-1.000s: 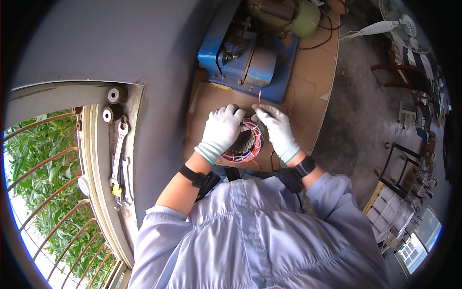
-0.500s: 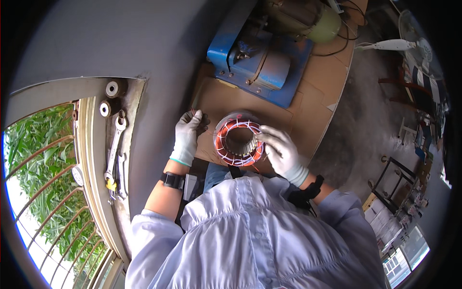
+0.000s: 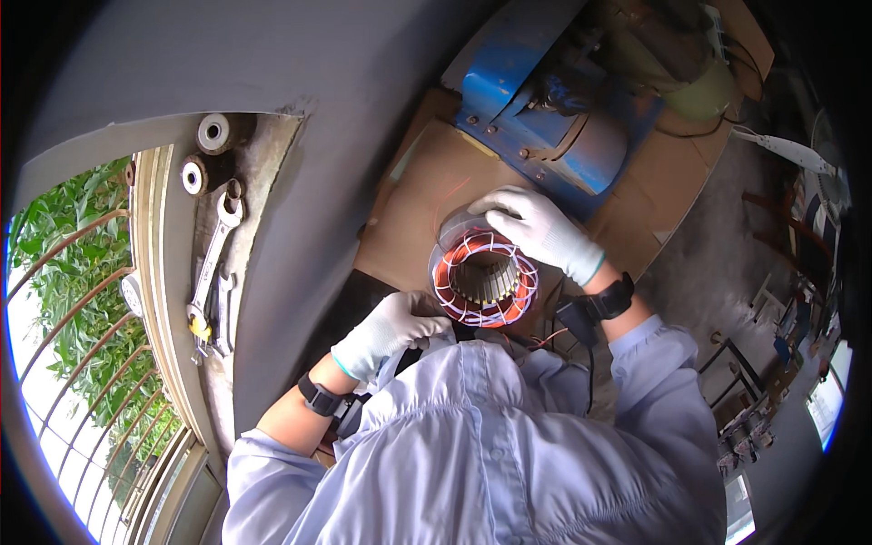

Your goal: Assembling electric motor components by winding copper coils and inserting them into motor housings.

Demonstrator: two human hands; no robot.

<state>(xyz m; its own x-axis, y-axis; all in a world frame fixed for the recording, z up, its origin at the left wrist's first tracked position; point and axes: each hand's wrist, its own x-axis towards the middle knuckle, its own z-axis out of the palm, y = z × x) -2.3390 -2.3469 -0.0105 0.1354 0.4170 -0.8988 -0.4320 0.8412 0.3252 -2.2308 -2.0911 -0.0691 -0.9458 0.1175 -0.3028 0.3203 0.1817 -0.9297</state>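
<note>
A motor stator (image 3: 486, 313), a ring of orange-red copper windings laced with white cord, stands on the cardboard-covered bench close to my body. Its slotted metal bore faces up. My right hand (image 3: 536, 229), in a whitish glove, grips its far right rim with bent fingers. At the stator's near left side is my left hand (image 3: 396, 331), gloved too, with its fingers curled together close to my jacket front. What those fingers hold, if anything, is hidden. Thin reddish wire ends (image 3: 549, 340) stick out at the near right of the stator.
A blue machine (image 3: 563, 136) stands on the cardboard (image 3: 427, 195) beyond the stator, with a greenish motor (image 3: 699, 95) behind it. On the window ledge at left lie a wrench (image 3: 214, 250) and two rollers (image 3: 214, 133). A grey wall borders the bench.
My left hand has dropped from beside the bench's left side toward my body and curled. My right hand has moved to the stator's far rim. The view has shifted.
</note>
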